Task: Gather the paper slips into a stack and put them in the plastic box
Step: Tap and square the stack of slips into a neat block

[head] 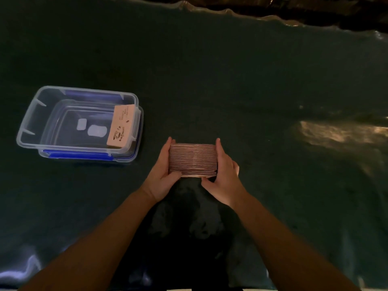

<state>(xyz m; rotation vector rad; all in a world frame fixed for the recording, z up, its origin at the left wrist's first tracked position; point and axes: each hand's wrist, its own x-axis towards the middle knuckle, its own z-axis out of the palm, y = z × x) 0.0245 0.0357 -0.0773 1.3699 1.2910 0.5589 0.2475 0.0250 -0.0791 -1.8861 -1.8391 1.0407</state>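
Observation:
A thick stack of brown paper slips [192, 160] stands on edge on the dark green table cover, so that I look down on the slips' edges. My left hand [162, 175] presses its left end and my right hand [222, 177] presses its right end, thumbs at the near side. To the left sits a clear plastic box [31, 120] with blue clips, open on top. Inside it, against the right wall, leans another bundle of brown slips [120, 126] printed with a coffee cup.
The box rests on what looks like its lid with a blue clip [77, 154] along the near side. The shiny cover [252, 91] wrinkles along the far edge and at the right, where light glares.

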